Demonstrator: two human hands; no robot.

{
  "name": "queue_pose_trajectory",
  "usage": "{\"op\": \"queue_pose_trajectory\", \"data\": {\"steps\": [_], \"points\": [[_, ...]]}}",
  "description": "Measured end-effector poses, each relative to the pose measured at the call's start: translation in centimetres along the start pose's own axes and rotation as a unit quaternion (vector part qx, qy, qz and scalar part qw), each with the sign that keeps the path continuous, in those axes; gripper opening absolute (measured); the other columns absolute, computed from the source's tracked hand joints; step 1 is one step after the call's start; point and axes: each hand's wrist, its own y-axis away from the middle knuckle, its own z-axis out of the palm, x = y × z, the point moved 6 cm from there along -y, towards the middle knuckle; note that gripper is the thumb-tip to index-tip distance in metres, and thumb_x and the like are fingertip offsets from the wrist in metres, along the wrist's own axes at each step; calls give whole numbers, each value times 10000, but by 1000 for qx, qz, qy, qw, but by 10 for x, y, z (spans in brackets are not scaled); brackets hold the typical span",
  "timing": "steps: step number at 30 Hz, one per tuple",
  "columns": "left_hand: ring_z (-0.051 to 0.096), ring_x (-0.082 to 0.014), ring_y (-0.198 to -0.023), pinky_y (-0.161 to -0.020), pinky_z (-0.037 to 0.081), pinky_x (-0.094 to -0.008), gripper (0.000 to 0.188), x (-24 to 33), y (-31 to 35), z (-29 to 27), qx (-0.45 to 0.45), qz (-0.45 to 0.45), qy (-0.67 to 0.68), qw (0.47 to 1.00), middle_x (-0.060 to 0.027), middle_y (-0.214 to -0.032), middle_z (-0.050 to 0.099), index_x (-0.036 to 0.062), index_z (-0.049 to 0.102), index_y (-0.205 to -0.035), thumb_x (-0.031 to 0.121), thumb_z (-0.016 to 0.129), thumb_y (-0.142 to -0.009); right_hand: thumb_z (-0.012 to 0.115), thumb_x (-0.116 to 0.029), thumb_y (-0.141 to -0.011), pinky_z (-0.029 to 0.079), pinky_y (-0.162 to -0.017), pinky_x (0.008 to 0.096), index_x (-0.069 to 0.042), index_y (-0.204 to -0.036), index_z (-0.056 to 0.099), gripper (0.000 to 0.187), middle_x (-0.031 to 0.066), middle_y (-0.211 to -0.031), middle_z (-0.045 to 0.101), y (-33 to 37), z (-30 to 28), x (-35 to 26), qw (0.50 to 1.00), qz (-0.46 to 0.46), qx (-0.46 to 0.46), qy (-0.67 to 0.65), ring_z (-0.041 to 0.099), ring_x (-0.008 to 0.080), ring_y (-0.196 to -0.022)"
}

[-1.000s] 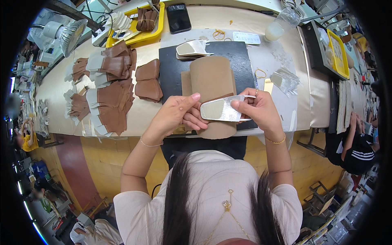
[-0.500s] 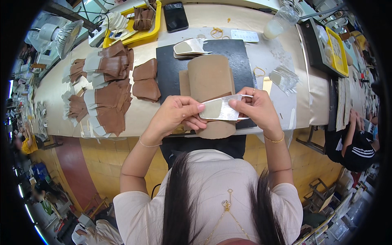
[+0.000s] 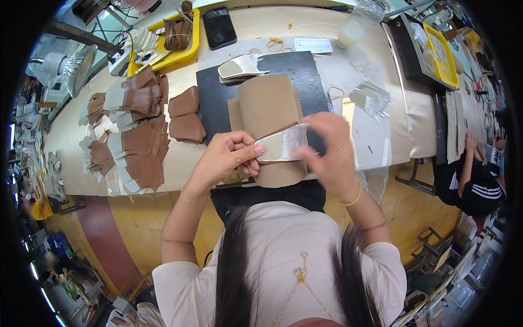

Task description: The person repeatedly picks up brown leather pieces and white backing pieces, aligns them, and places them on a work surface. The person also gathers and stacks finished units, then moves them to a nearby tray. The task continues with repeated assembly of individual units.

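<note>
My left hand (image 3: 231,157) pinches the narrow end of a tapered leather piece (image 3: 278,146). A pale grey-beige patch and a whitish, shiny strip face up on it, and brown leather shows along its edge. The piece lies over a tan curved form (image 3: 267,103), which rests on a black board (image 3: 218,87). My right hand (image 3: 331,155) is at the wide end of the piece, its fingers smeared by motion; whether they touch it is unclear. Behind the form sits a small stack of similar pale pieces (image 3: 237,68).
Piles of brown leather pieces (image 3: 143,150) with pale ends lie at left, with a shorter brown stack (image 3: 186,128) beside them. Farther back are a yellow tray (image 3: 193,46), a phone (image 3: 219,27) and a plastic bottle (image 3: 359,24). Whitish pieces (image 3: 370,98) lie at right, near a rubber band (image 3: 335,92).
My right hand has shifted from its pinch on the right end, and its fingers are blurred. The long whitish strips that stuck out there no longer show. My left hand keeps its pinch.
</note>
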Motion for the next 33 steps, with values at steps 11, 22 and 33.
{"op": "queue_pose_trajectory", "data": {"steps": [11,22,33], "points": [[480,-55,-650,-545,423,-206,245,7,-5,-6,10,95,-100,990,20,-777,473,-9,596,-745,182,739,-802,322,-673,-865,152,-1144,437,-87,-1435,349,818,103,-1481,343,9,48,-1,971,-180,-139,-67,289,289,-1383],[430,-42,-446,-405,327,-188,209,17,-7,-10,-48,19,-67,996,43,-585,495,38,613,-790,216,703,-847,265,-705,-881,125,-1144,372,-1,-1482,20,958,196,-1530,181,49,42,62,916,133,-34,-377,190,281,-1417],[340,-23,-412,-370,234,-185,274,77,-106,-122,157,88,-163,970,68,-555,415,71,575,-835,331,629,-901,625,-140,-860,312,-1051,423,-114,-1236,584,379,105,-1352,462,35,-73,188,897,94,195,385,420,295,-1250]]}}
